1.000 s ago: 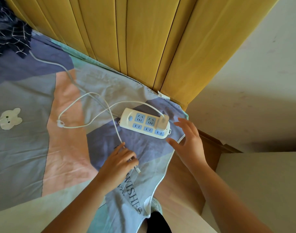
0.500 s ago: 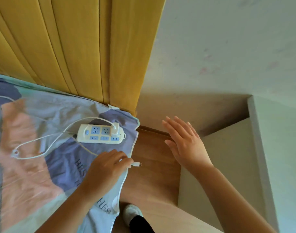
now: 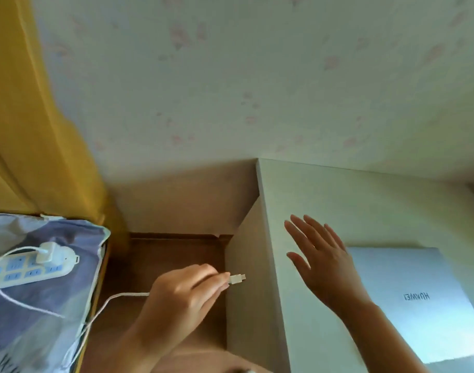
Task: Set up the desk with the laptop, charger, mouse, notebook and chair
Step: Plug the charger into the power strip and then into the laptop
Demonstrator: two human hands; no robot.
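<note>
Far left, a yellow curtain hung down behind the bed, whose cover showed purple and pale patches. A white power strip with blue sockets lay on the bed near its right edge, a white charger plug seated in the socket nearest that edge. From the bed a thin white charger cable ran off over the edge and across the gap above the brown wooden floor between bed and worktop. The left hand hovered over that gap, fingers curled, pinching the cable just behind its small white connector; the connector tip pointed right, close against the pale side panel of the worktop, contact not discernible. The right hand was released, fingers straight and spread, palm down over the left part of the worktop near its left edge; whether it touched the surface could not be told. Further right, the laptop lay closed and flat on the worktop, silver lid up, its logo lettering reading upside down from this view, its near end running toward the front edge, the right forearm crossing its left corner. Behind the worktop, a pale wall with faint pink floral marks filled the upper view.
</note>
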